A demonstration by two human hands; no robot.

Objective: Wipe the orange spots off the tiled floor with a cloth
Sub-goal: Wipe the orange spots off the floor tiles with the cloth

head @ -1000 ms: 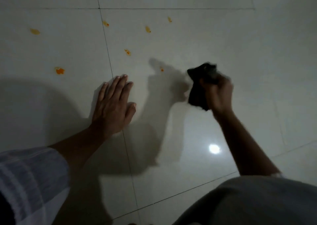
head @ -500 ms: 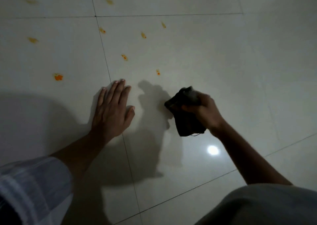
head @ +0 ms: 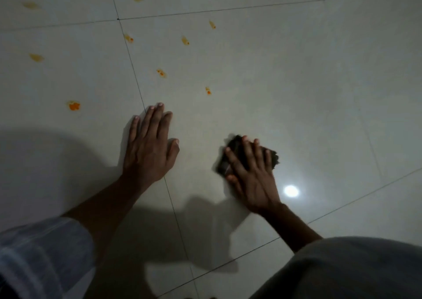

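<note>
A dark cloth (head: 235, 147) lies bunched on the pale tiled floor (head: 296, 93), and my right hand (head: 251, 173) presses flat on top of it with fingers spread. My left hand (head: 149, 145) rests palm down on the floor to the left of the cloth, fingers together, holding nothing. Several orange spots dot the tiles beyond both hands: the nearest small spot (head: 208, 91) above the cloth, another spot (head: 161, 73) further left, and a bright orange blot (head: 74, 105) at the far left.
More orange spots sit further back, such as one spot (head: 185, 40) and a faint smear (head: 36, 57). A lamp reflection (head: 291, 191) glares right of my right wrist. A dark grey knee or garment (head: 342, 269) fills the lower right; a striped sleeve (head: 38, 253) the lower left.
My right hand has come down from the air with the cloth and now presses it flat on the floor. My left hand has stayed planted.
</note>
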